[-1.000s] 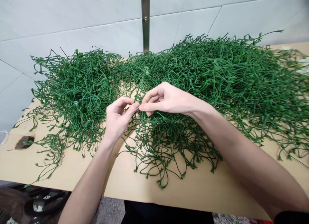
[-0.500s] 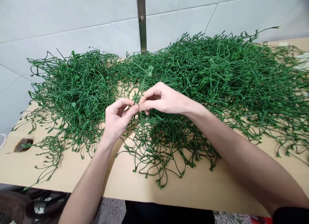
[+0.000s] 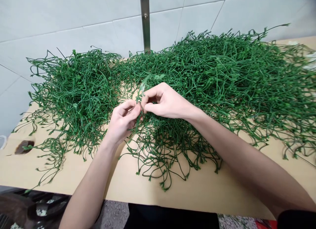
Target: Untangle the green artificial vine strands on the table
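Note:
A thin green plastic-looking stem (image 3: pixel 141 94) with leafy ends stands up between my hands, blurred toward its top. My left hand (image 3: pixel 124 120) pinches its lower part between thumb and fingertips. Close beside it, my right hand (image 3: pixel 165 102) is closed, thumb and index finger together at the same stem. The fingertips of both hands almost touch, and the exact grip point is partly hidden. Under and behind the hands spreads a large tangled heap of similar green stems (image 3: pixel 217 71), with a looser bunch (image 3: pixel 168 146) just below my right hand.
Another thick pile of stems (image 3: pixel 81 80) lies to the left on the tan tabletop (image 3: pixel 138 189). The table has a hole (image 3: pixel 24 147) near its left end. A metal post (image 3: pixel 145 28) stands against the tiled wall (image 3: pixel 74 11). White pieces (image 3: pixel 311 61) lie at the far right.
The held stem's leafy upper part has swung and bent to the right. My left hand has turned slightly and shifted a little right; my right hand stays nearly in place.

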Motion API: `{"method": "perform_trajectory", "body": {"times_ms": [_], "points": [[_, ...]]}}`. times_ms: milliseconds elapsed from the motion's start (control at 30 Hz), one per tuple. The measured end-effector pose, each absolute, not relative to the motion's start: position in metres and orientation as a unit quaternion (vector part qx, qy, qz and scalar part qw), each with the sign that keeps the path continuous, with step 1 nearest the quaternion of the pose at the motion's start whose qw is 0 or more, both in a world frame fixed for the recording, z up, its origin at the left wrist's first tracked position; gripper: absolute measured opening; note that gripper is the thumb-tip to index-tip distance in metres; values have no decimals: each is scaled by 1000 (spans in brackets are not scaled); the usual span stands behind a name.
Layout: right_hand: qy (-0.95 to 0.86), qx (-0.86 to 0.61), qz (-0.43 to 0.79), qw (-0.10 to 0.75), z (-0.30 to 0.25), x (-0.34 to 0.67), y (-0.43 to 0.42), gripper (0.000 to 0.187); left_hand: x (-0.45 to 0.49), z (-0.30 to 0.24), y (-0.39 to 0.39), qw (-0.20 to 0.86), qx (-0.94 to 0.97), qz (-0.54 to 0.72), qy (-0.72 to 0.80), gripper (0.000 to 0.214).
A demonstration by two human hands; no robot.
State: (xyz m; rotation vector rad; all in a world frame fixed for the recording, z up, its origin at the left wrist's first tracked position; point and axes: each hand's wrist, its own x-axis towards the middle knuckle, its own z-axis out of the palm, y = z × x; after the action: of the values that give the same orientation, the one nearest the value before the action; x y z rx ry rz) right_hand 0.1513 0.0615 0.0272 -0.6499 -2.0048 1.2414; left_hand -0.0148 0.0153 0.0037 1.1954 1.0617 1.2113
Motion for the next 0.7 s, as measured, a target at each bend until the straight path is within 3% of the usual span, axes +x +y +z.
{"method": "perform_trajectory", "body": {"times_ms": [100,267,500,700], "points": [[-780,-236,457,358,27,154,64,19,-17,5,18,544,456,542,450,28],[-800,-332,364,343,34,156,61,15,-20,3,21,490,428,586,483,29],[-822,-308,370,304,35,151,56,12,-18,4,20,475,440,579,496,31],[-799,-325,401,308,38,153,57,21,-19,5,19,479,475,568,472,26]]}}
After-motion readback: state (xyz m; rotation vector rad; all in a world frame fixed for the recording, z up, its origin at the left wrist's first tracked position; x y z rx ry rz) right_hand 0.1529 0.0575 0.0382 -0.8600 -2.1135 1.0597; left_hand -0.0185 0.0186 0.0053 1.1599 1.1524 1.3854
